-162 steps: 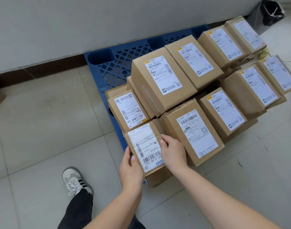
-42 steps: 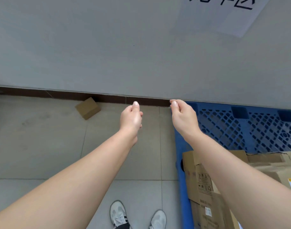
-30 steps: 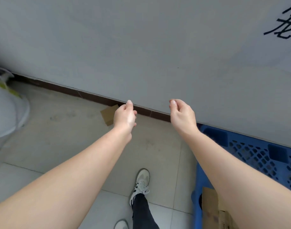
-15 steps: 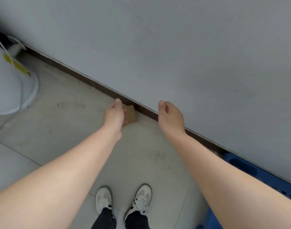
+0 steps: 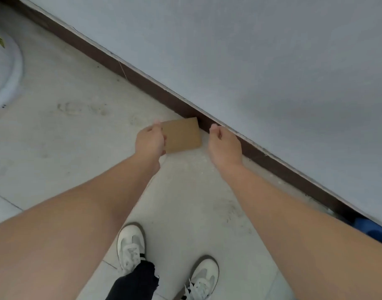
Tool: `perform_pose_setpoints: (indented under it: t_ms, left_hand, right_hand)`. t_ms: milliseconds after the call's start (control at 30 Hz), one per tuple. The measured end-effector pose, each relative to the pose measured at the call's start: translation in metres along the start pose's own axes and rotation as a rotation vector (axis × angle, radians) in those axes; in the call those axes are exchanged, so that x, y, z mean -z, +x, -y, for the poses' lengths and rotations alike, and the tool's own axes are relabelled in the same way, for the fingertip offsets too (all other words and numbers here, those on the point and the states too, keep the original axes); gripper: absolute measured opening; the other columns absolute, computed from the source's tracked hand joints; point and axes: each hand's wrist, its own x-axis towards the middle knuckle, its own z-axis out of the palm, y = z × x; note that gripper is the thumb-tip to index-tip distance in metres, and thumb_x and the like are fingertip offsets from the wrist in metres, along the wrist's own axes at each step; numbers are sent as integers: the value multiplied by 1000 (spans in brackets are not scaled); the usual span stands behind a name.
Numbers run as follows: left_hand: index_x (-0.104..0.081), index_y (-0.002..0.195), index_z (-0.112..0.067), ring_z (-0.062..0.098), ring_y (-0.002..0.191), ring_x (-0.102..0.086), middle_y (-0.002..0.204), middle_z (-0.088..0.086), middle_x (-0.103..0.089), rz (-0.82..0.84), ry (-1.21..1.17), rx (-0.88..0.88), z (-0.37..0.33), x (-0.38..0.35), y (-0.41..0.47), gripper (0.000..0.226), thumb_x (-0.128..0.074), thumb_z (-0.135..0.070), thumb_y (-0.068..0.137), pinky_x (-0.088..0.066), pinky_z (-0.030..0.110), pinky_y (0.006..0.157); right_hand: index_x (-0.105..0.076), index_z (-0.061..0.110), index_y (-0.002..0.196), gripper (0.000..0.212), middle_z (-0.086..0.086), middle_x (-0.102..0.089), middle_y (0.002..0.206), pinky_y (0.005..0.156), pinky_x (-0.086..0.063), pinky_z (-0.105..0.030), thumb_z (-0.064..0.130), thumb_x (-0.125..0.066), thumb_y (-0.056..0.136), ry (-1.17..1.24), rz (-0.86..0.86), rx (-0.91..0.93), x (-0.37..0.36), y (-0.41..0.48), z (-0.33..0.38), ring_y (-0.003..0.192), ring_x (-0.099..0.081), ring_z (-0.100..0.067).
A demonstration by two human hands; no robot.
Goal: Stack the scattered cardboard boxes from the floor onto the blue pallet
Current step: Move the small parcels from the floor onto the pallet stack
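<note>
Against the baseboard point(image 5: 129, 71), your left hand point(image 5: 150, 140) has its grip on the small cardboard box point(image 5: 182, 135), your right hand point(image 5: 224, 146) loose and empty beside it; clasp both sides, then lift.

Soft even daylight, faint shadows, slight blur, wide-angle bending.

Wall point(image 5: 272, 50) and baseboard point(image 5: 142, 81) close behind box point(image 5: 182, 135), open floor point(image 5: 77, 131) in front

Cardboard box point(image 5: 182, 135) on the floor point(image 5: 77, 135) at twelve o'clock, far corner against the skirting board point(image 5: 142, 81). Left hand point(image 5: 150, 140) holds its nine o'clock edge; right hand point(image 5: 223, 146) just beside, at three. Pallet point(image 5: 374, 232) corner at four o'clock.
</note>
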Motion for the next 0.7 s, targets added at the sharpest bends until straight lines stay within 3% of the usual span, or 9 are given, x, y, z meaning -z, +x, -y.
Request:
perform_pose_setpoints:
  t_ms: [133, 300, 433, 500, 567, 633, 700]
  left_hand:
    - [-57, 105, -16, 20, 81, -50, 88, 1, -55, -24, 105, -55, 26, -5, 60, 31, -35, -39, 101, -48, 36, 85]
    - [-60, 97, -14, 17, 78, -47, 82, -3, -53, -42, 236, -237, 47, -29, 119, 27, -39, -31, 100, -38, 27, 71]
    - [-63, 104, -17, 14, 87, -49, 93, -5, -56, -42, 335, -370, 55, -46, 158, 26, -39, -26, 101, -40, 26, 81]
    - [-58, 99, -21, 13, 88, -47, 91, -7, -54, -42, 440, -459, 55, -51, 174, 23, -36, -25, 102, -37, 26, 81]
    - [-62, 110, -18, 15, 96, -50, 102, -3, -58, -25, 610, -566, 53, -53, 185, 31, -33, -26, 103, -36, 26, 84]
    - [-61, 115, -15, 23, 108, -54, 115, 4, -62, 4, 759, -587, 53, -54, 194, 35, -32, -29, 103, -39, 30, 90]
    - [-62, 108, -17, 27, 111, -55, 115, 7, -63, 49, 836, -575, 58, -52, 200, 33, -32, -31, 102, -41, 36, 94]
  right_hand:
    - [-38, 16, 67, 41, 3, -44, 70, 69, -32, -30, 33, -29, 103, -8, 18, -69, -47, 39, -30, 77, -44, -20]
    - [-60, 7, 94, 43, -10, -54, 90, 77, -38, -33, 35, -29, 103, 90, 57, -260, -113, 68, -72, 89, -52, -27]
    - [-60, 7, 91, 41, -11, -55, 88, 77, -42, -32, 35, -32, 103, 165, 82, -427, -151, 83, -93, 90, -56, -31]
    - [-60, 7, 94, 41, -9, -55, 88, 75, -41, -30, 35, -31, 103, 197, 90, -440, -163, 92, -99, 86, -54, -27]
    - [-62, 4, 103, 45, -9, -56, 91, 75, -39, -30, 36, -30, 103, 208, 81, -431, -170, 99, -103, 87, -54, -26]
    - [-62, 2, 111, 48, -12, -60, 99, 77, -40, -31, 36, -29, 103, 207, 53, -423, -174, 104, -107, 96, -57, -30]
    - [-61, 2, 113, 47, -13, -61, 105, 77, -39, -31, 35, -29, 103, 221, 4, -418, -177, 105, -111, 104, -58, -31]
